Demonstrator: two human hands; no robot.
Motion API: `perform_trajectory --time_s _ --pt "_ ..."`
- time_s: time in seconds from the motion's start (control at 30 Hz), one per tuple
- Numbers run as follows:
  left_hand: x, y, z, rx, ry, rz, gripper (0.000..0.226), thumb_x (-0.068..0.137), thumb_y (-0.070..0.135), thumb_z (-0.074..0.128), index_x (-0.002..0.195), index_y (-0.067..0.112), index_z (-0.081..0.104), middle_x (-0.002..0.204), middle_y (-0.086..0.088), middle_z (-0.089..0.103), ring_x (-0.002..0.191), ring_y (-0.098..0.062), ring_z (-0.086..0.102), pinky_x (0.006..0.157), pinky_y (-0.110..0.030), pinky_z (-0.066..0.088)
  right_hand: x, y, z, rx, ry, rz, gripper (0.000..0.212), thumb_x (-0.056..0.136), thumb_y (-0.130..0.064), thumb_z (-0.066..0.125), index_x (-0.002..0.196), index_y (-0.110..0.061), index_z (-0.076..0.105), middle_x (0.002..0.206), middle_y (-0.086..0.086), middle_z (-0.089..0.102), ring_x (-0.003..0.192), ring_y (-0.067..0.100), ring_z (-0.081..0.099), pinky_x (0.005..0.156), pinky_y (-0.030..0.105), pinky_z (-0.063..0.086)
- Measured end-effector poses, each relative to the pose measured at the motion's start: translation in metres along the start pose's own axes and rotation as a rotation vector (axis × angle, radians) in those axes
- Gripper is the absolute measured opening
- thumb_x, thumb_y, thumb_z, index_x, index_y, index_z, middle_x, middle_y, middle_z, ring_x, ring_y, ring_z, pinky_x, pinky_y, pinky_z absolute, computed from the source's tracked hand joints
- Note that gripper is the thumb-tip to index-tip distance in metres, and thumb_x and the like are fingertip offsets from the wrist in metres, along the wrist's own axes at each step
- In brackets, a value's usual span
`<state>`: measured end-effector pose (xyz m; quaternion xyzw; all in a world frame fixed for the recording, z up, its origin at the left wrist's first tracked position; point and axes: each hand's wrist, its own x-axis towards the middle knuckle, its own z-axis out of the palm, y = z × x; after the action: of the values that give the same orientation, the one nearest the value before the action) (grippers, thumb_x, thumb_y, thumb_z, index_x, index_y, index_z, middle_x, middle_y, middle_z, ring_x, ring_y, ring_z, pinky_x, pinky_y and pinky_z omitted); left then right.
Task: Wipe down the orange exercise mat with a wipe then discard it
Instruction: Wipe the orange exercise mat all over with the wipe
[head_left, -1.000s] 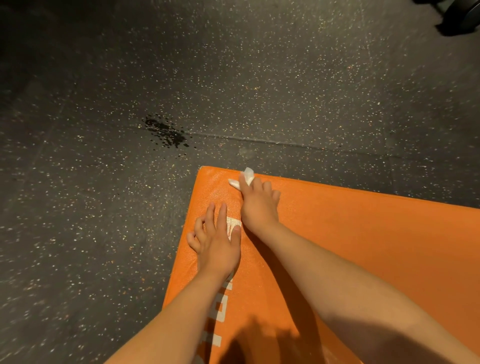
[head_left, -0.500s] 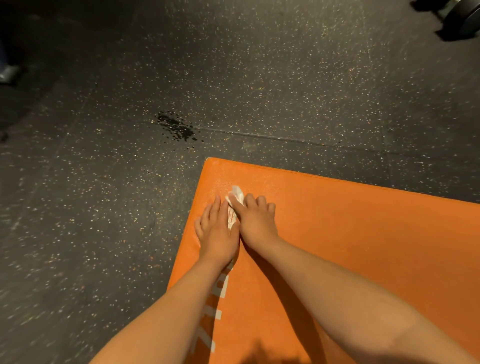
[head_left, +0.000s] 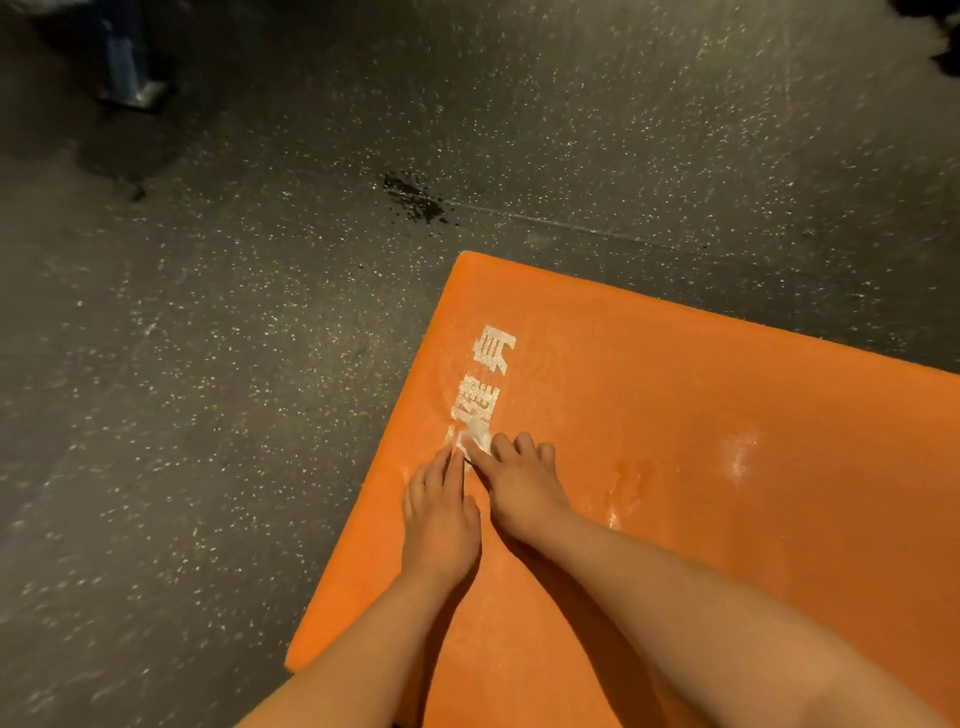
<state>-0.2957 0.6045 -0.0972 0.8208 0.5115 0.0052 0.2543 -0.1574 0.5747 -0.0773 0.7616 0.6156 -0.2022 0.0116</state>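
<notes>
Head view: left hand (head_left: 439, 525) flat on mat (head_left: 727, 519), right hand (head_left: 519, 493) flat too, apparently pressing wipe (head_left: 477, 441) against lettering (head_left: 493, 348).

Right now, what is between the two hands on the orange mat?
A crumpled white wipe sits on the mat between the left hand and the right hand. The head view shows it.
</notes>
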Motion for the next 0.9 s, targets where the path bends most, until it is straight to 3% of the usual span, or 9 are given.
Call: perform_trajectory --time_s 0.33,0.53,0.77,0.83,0.9 --pt "-0.114 -0.002 -0.012 0.004 -0.105 -0.23 0.057 0.104 0.035 0.04 0.157 0.028 0.023 0.166 0.005 0.013 0.15 -0.022 0.011 0.121 -0.041 0.009 -0.079 -0.028 0.022 -0.042 -0.138 -0.19 0.065 0.1 -0.024 0.047 0.157 -0.035 0.018 0.134 0.008 0.043 0.119 0.033 0.034 0.091 0.049 0.027" --pt "-0.15 -0.007 -0.018 -0.019 -0.159 -0.231 0.059 0.104 0.036 0.039 0.159 0.024 0.02 0.167 -0.001 0.01 0.152 -0.023 0.007 0.124 -0.038 0.007 -0.089 -0.019 0.019 0.014 -0.088 0.189 0.08 0.092 -0.011 0.046 0.161 -0.032 0.011 0.143 0.009 0.039 0.126 0.034 0.031 0.099 0.051 0.025" --pt "-0.196 -0.007 -0.016 -0.086 -0.156 -0.307 0.057 0.104 0.034 0.041 0.158 0.022 0.026 0.167 -0.003 0.01 0.151 -0.023 0.007 0.123 -0.036 0.009 -0.144 -0.077 0.035 0.003 -0.258 -0.161 0.078 0.092 -0.019 0.051 0.159 -0.035 0.015 0.14 0.008 0.041 0.122 0.033 0.032 0.095 0.049 0.026" --pt "-0.206 -0.005 -0.015 -0.104 -0.161 -0.347 0.057 0.104 0.037 0.042 0.157 0.026 0.026 0.167 -0.002 0.008 0.15 -0.024 0.007 0.122 -0.037 0.012 -0.155 -0.071 0.037 -0.006 -0.236 -0.171 0.077 0.092 -0.017 0.049 0.158 -0.039 0.017 0.137 0.007 0.043 0.121 0.032 0.033 0.094 0.049 0.025" --pt "-0.214 -0.004 -0.015 -0.124 -0.152 -0.411 0.058 0.103 0.043 0.045 0.157 0.031 0.027 0.167 -0.001 0.005 0.148 -0.027 0.007 0.122 -0.04 0.015 -0.159 -0.06 0.036 0.033 -0.206 -0.047 0.078 0.089 -0.011 0.046 0.157 -0.041 0.021 0.138 0.007 0.045 0.125 0.031 0.033 0.099 0.049 0.026"
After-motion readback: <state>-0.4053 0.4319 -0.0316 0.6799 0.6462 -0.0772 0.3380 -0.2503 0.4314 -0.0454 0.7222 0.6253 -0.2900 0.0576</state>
